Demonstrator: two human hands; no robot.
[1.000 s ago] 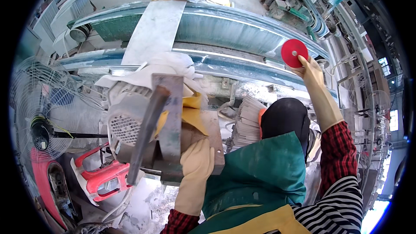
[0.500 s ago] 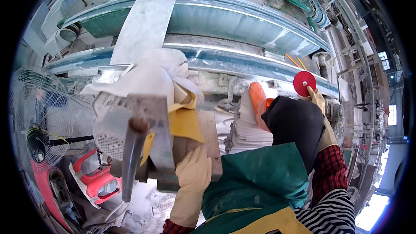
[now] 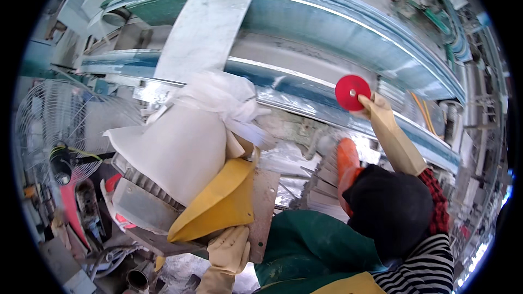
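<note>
The right arm [image 3: 395, 144] has come out from behind the black knee [image 3: 389, 201], and the right hand [image 3: 376, 106] has moved the red disc [image 3: 353, 92] left, farther from the right end of the long blue rails [image 3: 354, 27]. So the disc now seems to be out in the open, away from the grey machine [image 3: 144, 209].

The room is big and dusty. A pale board [image 3: 204, 27] lies across the rails near their left end. A white bag [image 3: 190, 147] covers part of the machine, with a yellow cloth [image 3: 223, 201] beside it.

The hands are well apart. The left hand [image 3: 230, 251] lies at the near edge of a brown plate [image 3: 267, 201]; I cannot tell if it grips. The right hand pinches the disc, seen against the near rail.
</note>
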